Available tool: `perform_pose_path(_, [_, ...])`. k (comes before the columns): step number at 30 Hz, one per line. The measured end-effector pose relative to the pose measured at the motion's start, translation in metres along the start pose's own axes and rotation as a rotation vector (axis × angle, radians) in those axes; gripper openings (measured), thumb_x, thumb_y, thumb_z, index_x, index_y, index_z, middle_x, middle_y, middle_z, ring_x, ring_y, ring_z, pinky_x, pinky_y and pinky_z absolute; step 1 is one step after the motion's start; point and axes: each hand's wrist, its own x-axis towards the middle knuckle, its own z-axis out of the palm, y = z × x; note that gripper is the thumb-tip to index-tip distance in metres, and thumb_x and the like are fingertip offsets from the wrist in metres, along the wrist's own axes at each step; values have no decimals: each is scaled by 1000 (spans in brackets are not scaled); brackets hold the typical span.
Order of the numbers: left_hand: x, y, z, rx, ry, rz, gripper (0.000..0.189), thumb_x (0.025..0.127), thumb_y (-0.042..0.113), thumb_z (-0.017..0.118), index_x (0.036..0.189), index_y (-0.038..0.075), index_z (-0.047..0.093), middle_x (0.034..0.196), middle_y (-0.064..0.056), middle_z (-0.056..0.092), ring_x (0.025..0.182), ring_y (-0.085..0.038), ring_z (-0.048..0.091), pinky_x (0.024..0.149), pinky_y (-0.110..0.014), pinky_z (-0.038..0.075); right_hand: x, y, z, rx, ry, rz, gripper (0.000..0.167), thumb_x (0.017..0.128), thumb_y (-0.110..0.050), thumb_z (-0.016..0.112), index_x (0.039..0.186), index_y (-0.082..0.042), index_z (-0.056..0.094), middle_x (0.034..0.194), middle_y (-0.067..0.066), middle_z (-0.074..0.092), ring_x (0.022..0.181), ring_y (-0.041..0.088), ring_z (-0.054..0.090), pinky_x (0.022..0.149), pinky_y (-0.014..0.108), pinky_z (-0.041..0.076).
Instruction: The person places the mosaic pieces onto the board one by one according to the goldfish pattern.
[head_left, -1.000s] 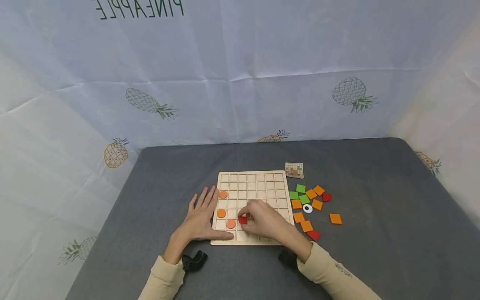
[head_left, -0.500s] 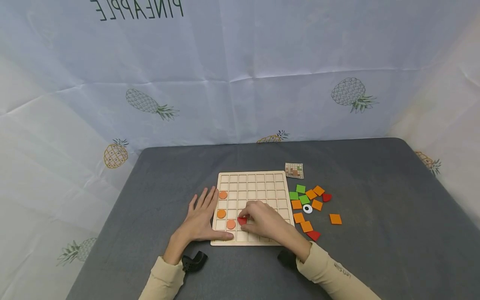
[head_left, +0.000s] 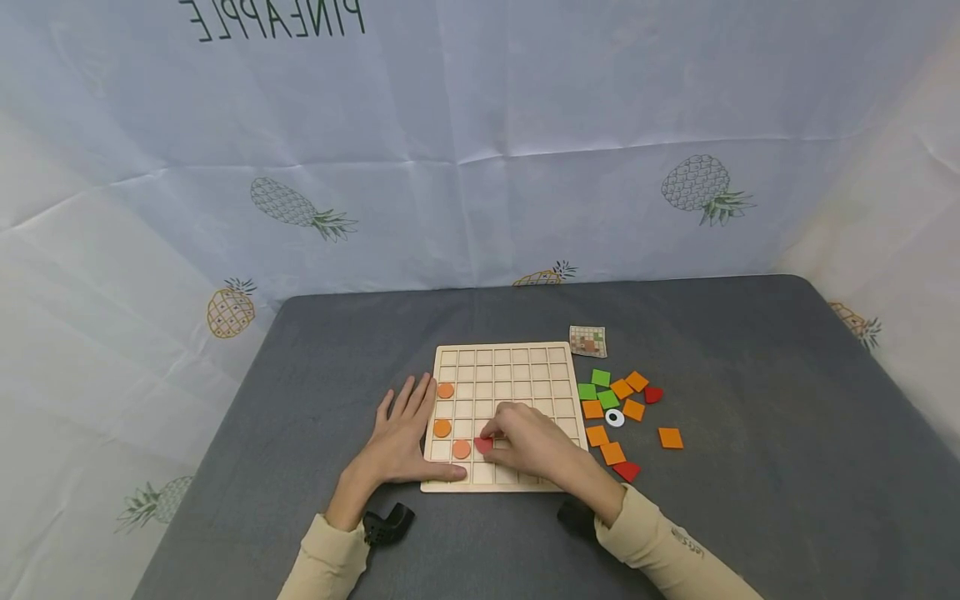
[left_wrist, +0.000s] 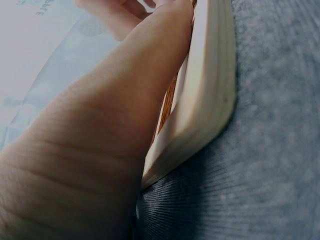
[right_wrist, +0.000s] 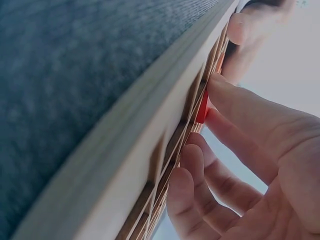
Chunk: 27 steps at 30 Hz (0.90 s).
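A square wooden grid board [head_left: 504,374] lies on the table in the head view. My left hand [head_left: 397,446] rests along its left edge, fingers spread and straight, the thumb over the near left corner. Thumb and index finger of my right hand [head_left: 534,440] pinch a red heart-shaped piece [head_left: 483,445] at a cell in the lower left of the grid. From the right wrist, the red piece [right_wrist: 202,107] shows edge-on between the fingertips, low against the board. Orange round pieces [head_left: 461,449] sit in cells to its left. The fingers partly hide the heart.
Right of the board lie loose orange squares [head_left: 671,438], green squares [head_left: 601,377], red pieces [head_left: 654,395] and a white ring-like disc [head_left: 614,418] with a dark centre. A small printed pattern card [head_left: 588,341] is by the board's far right corner. The grey table [head_left: 750,367] meets a pineapple-print cloth.
The red heart in my right hand has shifted slightly toward me and now looks flatter against the cell. My left hand has stayed in place on the board.
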Motion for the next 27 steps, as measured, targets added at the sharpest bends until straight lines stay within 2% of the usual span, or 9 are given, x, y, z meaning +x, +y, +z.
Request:
perform_pose_path(15, [0, 0, 1, -8, 8, 4, 144, 75, 75, 80, 174, 2, 5, 184, -21, 2, 171, -49, 1, 131, -76, 1, -4, -3, -3, 18, -22, 27, 19, 86, -6, 89, 104, -2, 87, 90, 6, 71, 73, 6, 50, 62, 21, 43])
perform_pose_path(27, [-1, -1, 3, -6, 30, 2, 143, 74, 73, 82, 175, 2, 7, 184, -21, 5, 171, -49, 3, 132, -76, 2, -7, 1, -1, 12, 2, 24, 18, 87, -7, 89, 103, -2, 86, 87, 5, 70, 70, 5, 48, 61, 20, 40])
